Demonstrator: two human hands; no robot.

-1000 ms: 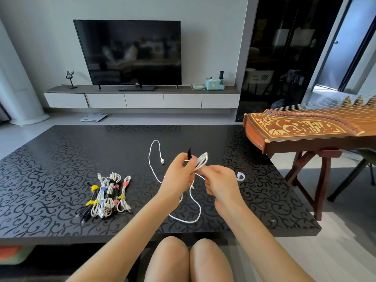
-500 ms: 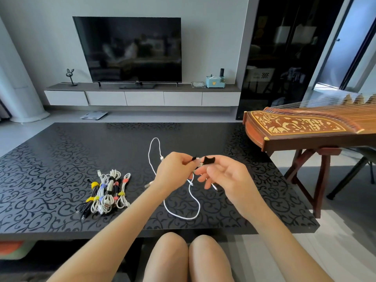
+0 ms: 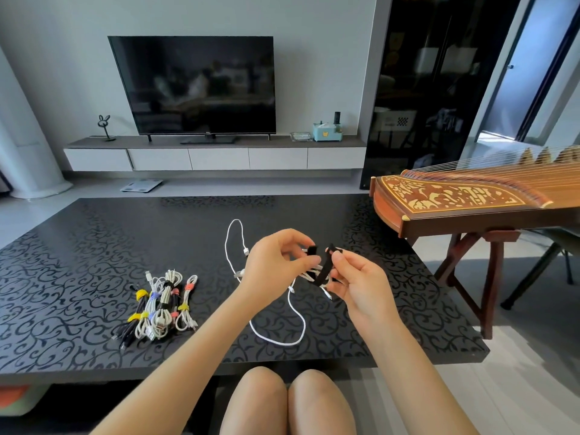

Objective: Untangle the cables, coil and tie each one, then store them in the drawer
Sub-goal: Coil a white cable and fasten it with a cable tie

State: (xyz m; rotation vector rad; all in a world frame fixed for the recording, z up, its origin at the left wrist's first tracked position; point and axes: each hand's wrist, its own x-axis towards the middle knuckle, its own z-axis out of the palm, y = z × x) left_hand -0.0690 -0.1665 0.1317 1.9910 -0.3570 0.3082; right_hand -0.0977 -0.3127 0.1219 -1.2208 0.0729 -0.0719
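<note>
- Where the tabletop (image 3: 78,262) runs out to the left, a heap of tied cables (image 3: 160,306) lies flat, each cinched with a coloured band, well apart from both hands.
- Next over is the white cable (image 3: 282,339), the one being worked. Most of it lies loose on the tabletop in two long loops, one toward the far edge and one toward the near edge. Only a short stretch is gathered up between the hands.
- Left hand (image 3: 271,266): raised above the tabletop, fingers curled in. Thumb and fingertips pinch the small gathered bunch of cable together with one end of the black strap (image 3: 324,266).
- Right hand (image 3: 361,287): palm turned inward, thumb and forefinger pinching the strap's other end, other fingers loosely curled below.
- Risk, my reading: closing the strap round so few turns would leave the long tail uncoiled, free to tangle again in storage.
- Risk: one pinch alone holds the bunch. If it slackens while the strap goes round, the turns could spring apart.
- Risk: the strap's end sits at the very fingertips. It may slip, or catch on itself too early.
- Far right, a zither (image 3: 455,202) stands on its stand just beside the tabletop's corner, apart from the work.
</note>
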